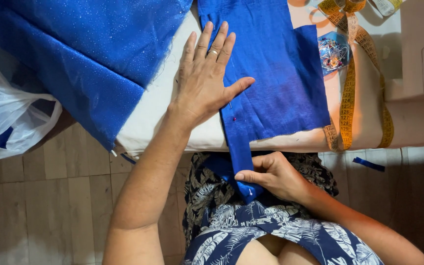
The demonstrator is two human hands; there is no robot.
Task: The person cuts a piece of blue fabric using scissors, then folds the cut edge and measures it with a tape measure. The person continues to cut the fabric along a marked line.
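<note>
At the white table's edge (172, 132), left hand (204, 81) lies flat on blue fabric (271, 73); right hand (271, 174) fingers pinch its hanging strip (244, 162).

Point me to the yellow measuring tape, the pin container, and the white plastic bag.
Yellow measuring tape (348, 93): head view, on its long vertical run.
Blue-rimmed pin container (333, 51): head view, on its centre.
White plastic bag (6, 115): head view, on its crumpled body.

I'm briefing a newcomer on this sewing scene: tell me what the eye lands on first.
The left hand lies flat on a blue fabric strip across the white table. Below the table edge, the right hand pinches the strip's hanging end. A yellow measuring tape loops at right, sparkly blue cloth at left.
</note>
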